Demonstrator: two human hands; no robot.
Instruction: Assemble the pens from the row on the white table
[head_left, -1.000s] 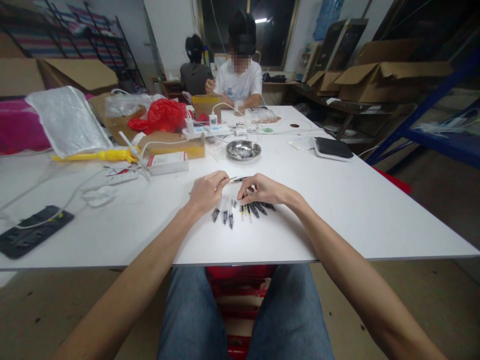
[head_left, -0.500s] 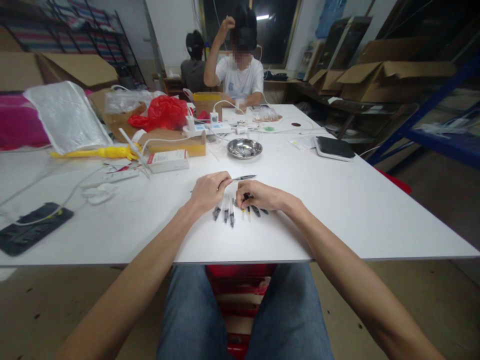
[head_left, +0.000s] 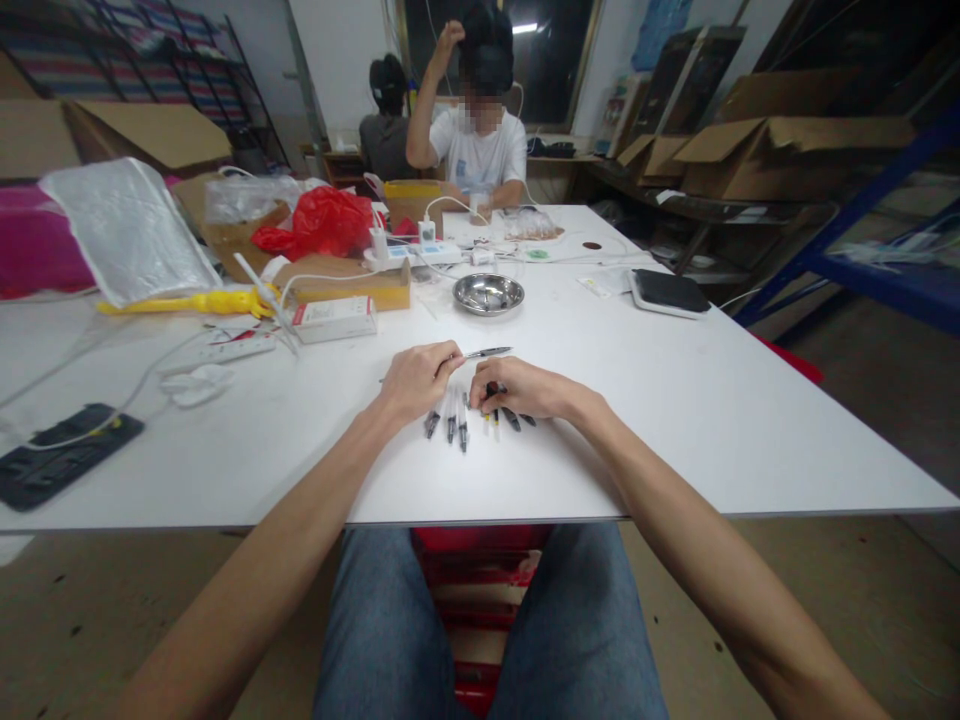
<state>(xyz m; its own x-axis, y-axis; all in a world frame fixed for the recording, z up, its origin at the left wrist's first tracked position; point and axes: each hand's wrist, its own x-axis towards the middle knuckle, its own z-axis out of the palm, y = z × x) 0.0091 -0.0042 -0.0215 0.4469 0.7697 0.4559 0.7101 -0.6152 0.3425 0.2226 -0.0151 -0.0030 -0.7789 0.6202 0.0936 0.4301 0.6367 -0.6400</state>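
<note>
My left hand [head_left: 425,380] is closed around a slim grey pen [head_left: 489,352], whose dark end sticks out to the right past my fingertips. My right hand [head_left: 519,388] is beside it, fingers curled down to the tabletop and pinched at something small and dark that they mostly hide. Below my hands, several clear pen barrels with dark grips [head_left: 451,420] lie side by side. To their right are thin refills with yellow bands [head_left: 491,424] and dark pen parts [head_left: 511,420], partly covered by my right hand.
A shiny metal bowl [head_left: 488,294] with small parts stands beyond my hands. A white box [head_left: 334,319], power strip [head_left: 416,255] and red bag [head_left: 330,220] are at the left. A black-topped device [head_left: 669,293] lies at the right. Another person [head_left: 480,150] sits across the white table [head_left: 750,430].
</note>
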